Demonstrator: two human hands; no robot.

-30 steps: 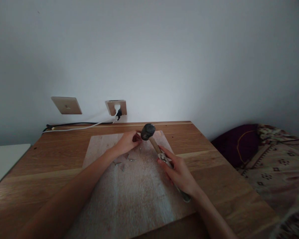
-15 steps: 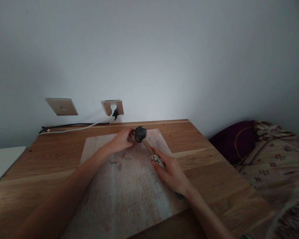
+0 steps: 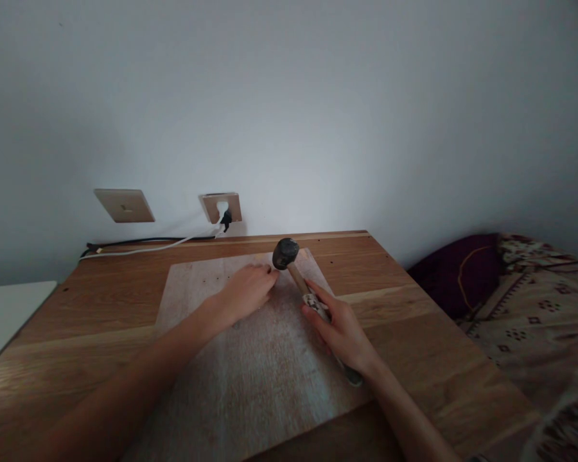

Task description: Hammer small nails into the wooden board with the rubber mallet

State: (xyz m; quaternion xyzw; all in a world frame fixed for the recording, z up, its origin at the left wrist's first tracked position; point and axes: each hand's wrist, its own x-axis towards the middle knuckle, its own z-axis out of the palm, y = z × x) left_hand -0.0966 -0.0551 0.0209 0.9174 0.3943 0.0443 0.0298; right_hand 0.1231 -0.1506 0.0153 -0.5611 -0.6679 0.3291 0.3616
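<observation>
My right hand is wrapped around the handle of a mallet, which has a dark rounded head and a pale wooden handle. The mallet is tilted, its head up and to the left, over the far part of a worn whitish board. Close to the left of the mallet head, my left hand is over the board with its fingers curled together. What those fingers hold, if anything, is hidden. The hand also covers most of the spot where small metal nails lay.
The board lies on a wooden table against a wall. A socket with plugs, a wall plate and a white cable are at the back. Patterned cloth and a purple cushion lie right of the table.
My left hand has come nearer and to the right, over the loose nails and the nail near the mallet head. The mallet sits slightly further right in view; the camera has turned a little.
</observation>
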